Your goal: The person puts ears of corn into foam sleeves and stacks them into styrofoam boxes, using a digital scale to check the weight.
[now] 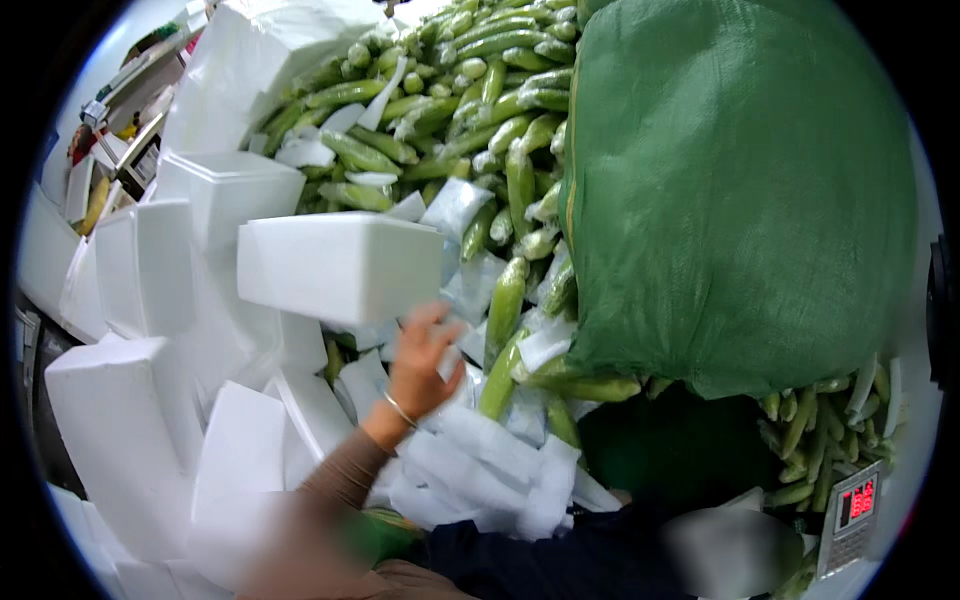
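Observation:
My left hand (424, 360), with a bracelet at the wrist and a brown sleeve, is blurred, its fingers spread just below the right corner of a white foam box (322, 262). Whether the fingertips touch the box is unclear. Long green cucumber-like vegetables (506, 304) in clear film lie to the right of the hand. White soft packs (480, 465) are bunched below and right of it, and clear-wrapped packs (456, 206) lie behind the box. Of my right hand only a small skin-coloured patch (621, 496) may show, past the packs; its fingers are hidden.
More white foam boxes (112, 420) crowd the left side. A large pile of film-wrapped green vegetables (450, 97) fills the top middle. A bulky green woven sack (735, 187) stands at the right. A scale display (851, 517) with red digits is at the lower right.

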The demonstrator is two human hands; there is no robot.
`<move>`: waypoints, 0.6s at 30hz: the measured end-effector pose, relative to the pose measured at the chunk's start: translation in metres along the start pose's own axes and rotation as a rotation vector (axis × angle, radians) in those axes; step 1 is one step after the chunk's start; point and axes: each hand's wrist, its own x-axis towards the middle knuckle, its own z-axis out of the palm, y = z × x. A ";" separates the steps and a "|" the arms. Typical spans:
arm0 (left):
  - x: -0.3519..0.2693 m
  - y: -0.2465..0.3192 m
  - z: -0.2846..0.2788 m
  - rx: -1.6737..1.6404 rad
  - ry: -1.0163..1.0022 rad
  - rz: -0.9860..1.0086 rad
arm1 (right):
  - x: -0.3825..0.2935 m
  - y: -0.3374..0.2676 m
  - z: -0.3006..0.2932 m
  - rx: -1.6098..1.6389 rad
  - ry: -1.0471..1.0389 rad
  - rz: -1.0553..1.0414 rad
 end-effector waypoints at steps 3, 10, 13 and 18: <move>0.080 -0.047 -0.083 0.338 0.507 0.037 | 0.001 0.013 -0.010 0.017 0.023 0.009; 0.024 -0.222 -0.029 0.385 -1.074 -0.467 | 0.005 0.025 -0.037 0.316 -0.050 0.066; -0.010 -0.188 -0.051 0.057 -1.152 -0.299 | 0.004 0.014 -0.049 0.238 -0.186 0.061; -0.057 -0.108 -0.027 0.230 -1.590 0.243 | -0.022 0.032 -0.090 0.389 -0.085 0.098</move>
